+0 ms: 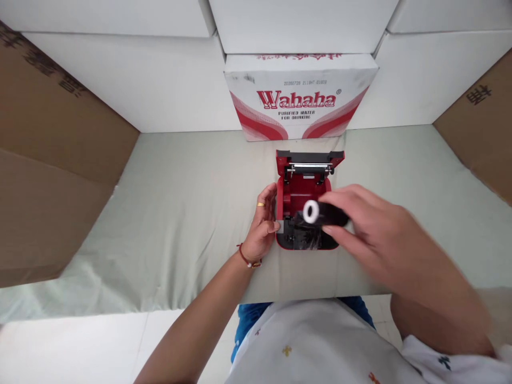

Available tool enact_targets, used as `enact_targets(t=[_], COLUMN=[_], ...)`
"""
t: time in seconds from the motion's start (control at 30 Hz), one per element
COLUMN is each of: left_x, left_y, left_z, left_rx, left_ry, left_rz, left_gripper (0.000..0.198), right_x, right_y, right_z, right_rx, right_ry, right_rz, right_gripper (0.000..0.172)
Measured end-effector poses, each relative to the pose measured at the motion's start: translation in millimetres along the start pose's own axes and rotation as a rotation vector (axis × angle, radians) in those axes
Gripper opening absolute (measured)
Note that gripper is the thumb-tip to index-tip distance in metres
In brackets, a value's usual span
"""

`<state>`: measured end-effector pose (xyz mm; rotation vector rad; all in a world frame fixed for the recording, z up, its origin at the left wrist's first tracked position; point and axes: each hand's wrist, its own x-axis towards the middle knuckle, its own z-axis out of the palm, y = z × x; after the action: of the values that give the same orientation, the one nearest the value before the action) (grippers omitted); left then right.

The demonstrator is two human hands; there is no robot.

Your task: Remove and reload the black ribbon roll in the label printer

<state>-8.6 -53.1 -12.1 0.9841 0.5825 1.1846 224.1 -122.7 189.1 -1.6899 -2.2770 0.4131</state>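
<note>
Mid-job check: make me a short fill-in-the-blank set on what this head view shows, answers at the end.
1. The black roll in the right hand has a core coloured ____.
2. The left hand touches the device, whose lid is ____, not shut.
3. The biggest red word on the front of the box reads ____.

Missing words: white; open; Wahaha.

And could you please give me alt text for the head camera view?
The person's right hand holds a black roll with a white core over an open red-and-black device, which the left hand touches at its side. The device stands on a pale green cloth, in front of a white Wahaha box.
</note>
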Motion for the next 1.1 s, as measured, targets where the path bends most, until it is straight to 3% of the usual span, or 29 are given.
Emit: enact_targets(t=[0.07,0.13,0.23,0.33,0.47,0.53,0.67,0.83,0.97,1.1], left_x=[-0.1,-0.1,0.0,0.1,0.3,0.7,2.0,3.1,3.5,4.5], left_y=[1.7,3.1,4.7,5.6,6.2,6.2,5.8,4.9,4.4,3.9], left_z=[1.8,3.6,5.2,5.4,5.3,5.6,5.3,1.9,0.6,1.7], left_rx=[-0.011,-0.021,-0.033,-0.035,-0.036,-0.036,-0.043,-0.032,-0.030,-0.028], left_ry=[-0.009,-0.017,-0.012,-0.011,-0.014,-0.014,-0.020,-0.039,-0.027,-0.023], left_rz=[-0.007,-0.017,-0.022,-0.028,-0.032,-0.031,-0.034,-0.024,-0.040,-0.029], left_gripper=[0.089,0.087,0.086,0.086,0.084,0.083,0.083,0.085,0.088,0.086], right_x=[-27.9,-43.2,-45.6,-43.0,-50.1,-51.5,-41.3,-42.1,-45.6,-22.1], right_y=[27.1,57.6,93.9,112.5,139.5,160.9,192.5,177.3,135.8,88.2], right_z=[-15.4,-17.1,7.4,40.0,54.6,54.7,60.7,42.3,11.7,19.3], right_rx=[0.145,0.127,0.090,0.133,-0.003,-0.160,-0.248,-0.222,-0.187,-0.203], right_ry=[0.081,0.178,0.050,-0.055,0.215,0.271,0.089,0.099,0.126,0.032], right_rz=[0.041,0.174,0.253,0.270,0.348,0.377,0.352,0.259,0.152,0.074], right_gripper=[0.030,0.031,0.039,0.043,0.049,0.050,0.043,0.038,0.032,0.030])
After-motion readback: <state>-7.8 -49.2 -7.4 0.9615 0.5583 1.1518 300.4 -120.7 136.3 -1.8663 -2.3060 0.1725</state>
